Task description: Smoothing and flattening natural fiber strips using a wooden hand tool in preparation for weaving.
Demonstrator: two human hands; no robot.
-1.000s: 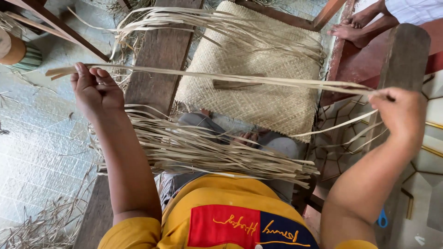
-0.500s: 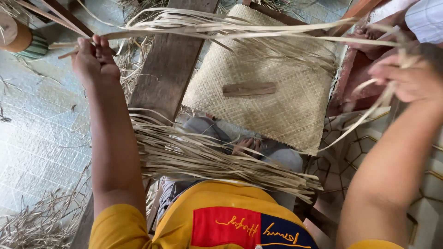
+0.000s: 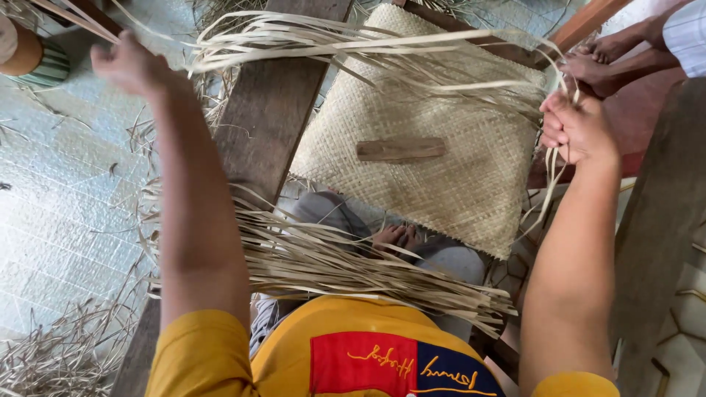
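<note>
here both hands (image 3: 577, 129) grip strips (image 3: 382, 44).

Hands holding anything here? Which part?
Both hold the loose strips running out from the woven mat. Right hand is fisted around their far ends; left hand grips the other ends, though its fingers are blurred.

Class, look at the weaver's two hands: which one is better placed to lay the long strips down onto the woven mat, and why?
Probably the right hand: its grip is closed on the long strips right at the edge of the woven mat. The left hand is raised out beyond the wooden plank, away from the mat.
</note>
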